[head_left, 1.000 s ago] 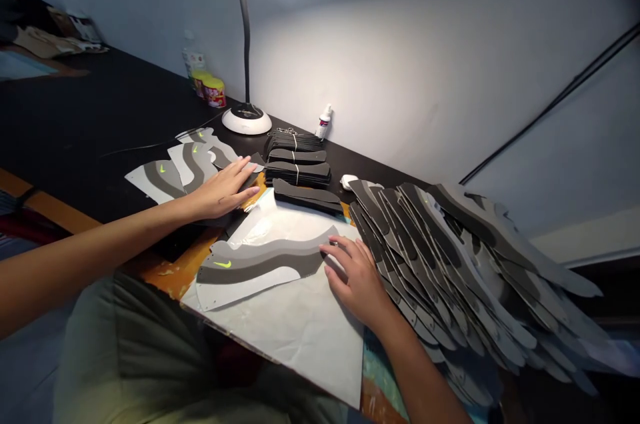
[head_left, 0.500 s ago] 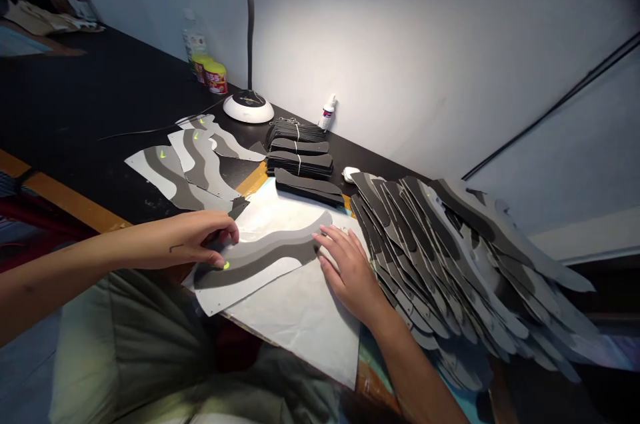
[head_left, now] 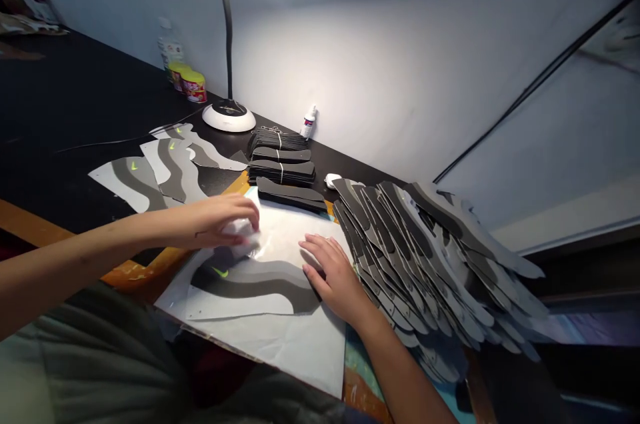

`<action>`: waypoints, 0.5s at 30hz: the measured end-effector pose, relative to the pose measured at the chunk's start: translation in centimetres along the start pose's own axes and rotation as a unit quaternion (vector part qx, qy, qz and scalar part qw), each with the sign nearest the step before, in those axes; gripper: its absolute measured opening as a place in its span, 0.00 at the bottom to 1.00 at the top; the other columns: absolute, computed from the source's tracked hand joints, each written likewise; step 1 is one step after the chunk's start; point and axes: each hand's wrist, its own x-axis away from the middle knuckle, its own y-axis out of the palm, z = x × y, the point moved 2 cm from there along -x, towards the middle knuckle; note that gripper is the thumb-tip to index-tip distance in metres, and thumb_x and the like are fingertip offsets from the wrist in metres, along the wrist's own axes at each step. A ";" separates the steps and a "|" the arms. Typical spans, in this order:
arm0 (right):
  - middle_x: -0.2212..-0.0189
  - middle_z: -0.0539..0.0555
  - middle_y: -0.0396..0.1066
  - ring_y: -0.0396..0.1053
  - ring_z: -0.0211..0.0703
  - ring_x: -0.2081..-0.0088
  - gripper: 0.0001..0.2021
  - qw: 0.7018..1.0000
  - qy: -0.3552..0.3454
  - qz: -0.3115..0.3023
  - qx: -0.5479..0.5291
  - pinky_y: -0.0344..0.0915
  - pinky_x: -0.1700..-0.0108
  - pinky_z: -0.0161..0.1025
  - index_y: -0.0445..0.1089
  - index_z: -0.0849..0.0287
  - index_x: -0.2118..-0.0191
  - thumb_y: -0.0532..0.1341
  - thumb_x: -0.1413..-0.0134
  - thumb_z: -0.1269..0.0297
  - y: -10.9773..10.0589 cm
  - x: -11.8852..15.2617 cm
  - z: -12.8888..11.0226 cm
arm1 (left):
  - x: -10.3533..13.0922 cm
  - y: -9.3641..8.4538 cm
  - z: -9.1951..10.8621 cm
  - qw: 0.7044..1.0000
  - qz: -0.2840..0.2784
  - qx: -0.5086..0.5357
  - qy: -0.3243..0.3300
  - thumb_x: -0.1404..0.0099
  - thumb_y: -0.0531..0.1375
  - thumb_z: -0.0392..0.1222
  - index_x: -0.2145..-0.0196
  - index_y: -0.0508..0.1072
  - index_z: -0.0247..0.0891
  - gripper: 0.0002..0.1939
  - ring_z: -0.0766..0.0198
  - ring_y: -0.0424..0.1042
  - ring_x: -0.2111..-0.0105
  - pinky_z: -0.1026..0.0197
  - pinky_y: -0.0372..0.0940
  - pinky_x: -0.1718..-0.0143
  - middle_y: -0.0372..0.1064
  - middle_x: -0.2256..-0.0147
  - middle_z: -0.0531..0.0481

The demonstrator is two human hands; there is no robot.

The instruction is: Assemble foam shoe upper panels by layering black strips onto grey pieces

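Both hands rest on the grey wavy shoe panel (head_left: pixel 250 281) lying left-to-right on the white sheet (head_left: pixel 295 344): right hand (head_left: pixel 333 274) flat, fingers spread, pinning its right end, left hand (head_left: pixel 220 221) curled over clear film (head_left: pixel 265 234) beyond its top edge, black strip bundles (head_left: pixel 283 167) farther back.

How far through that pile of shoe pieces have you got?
Only a few look finished: three grey wavy panels lie set aside on the left. One shoe panel lies on the white sheet under the left hand and right hand. The big fanned stack on the right still waits.
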 end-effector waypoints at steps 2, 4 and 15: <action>0.32 0.58 0.67 0.62 0.49 0.29 0.19 1.000 0.003 -0.009 -0.001 0.52 0.24 0.60 0.68 0.53 0.35 0.54 0.27 0.64 0.0 -0.1 0.0 | -2.0 -1.1 -1.7 0.999 0.035 -0.038 0.017 0.25 0.56 0.59 0.46 0.78 0.44 0.22 0.50 0.72 0.43 0.51 0.66 0.39 0.72 0.41 0.41; 0.31 0.58 0.66 0.61 0.48 0.29 0.19 1.000 0.008 -0.018 0.003 0.51 0.24 0.60 0.67 0.53 0.35 0.53 0.26 0.64 0.0 -0.1 0.1 | -3.6 -1.9 -3.5 0.995 0.066 -0.071 0.006 0.24 0.53 0.60 0.42 0.77 0.42 0.26 0.48 0.68 0.37 0.48 0.64 0.35 0.68 0.35 0.41; 0.30 0.60 0.64 0.60 0.50 0.28 0.21 0.999 0.003 -0.034 -0.010 0.52 0.24 0.58 0.69 0.53 0.34 0.61 0.29 0.58 -0.9 0.0 0.1 | -3.9 -3.2 -4.4 0.987 0.148 -0.064 0.001 0.21 0.49 0.56 0.48 0.82 0.44 0.24 0.61 0.77 0.48 0.56 0.71 0.45 0.79 0.46 0.50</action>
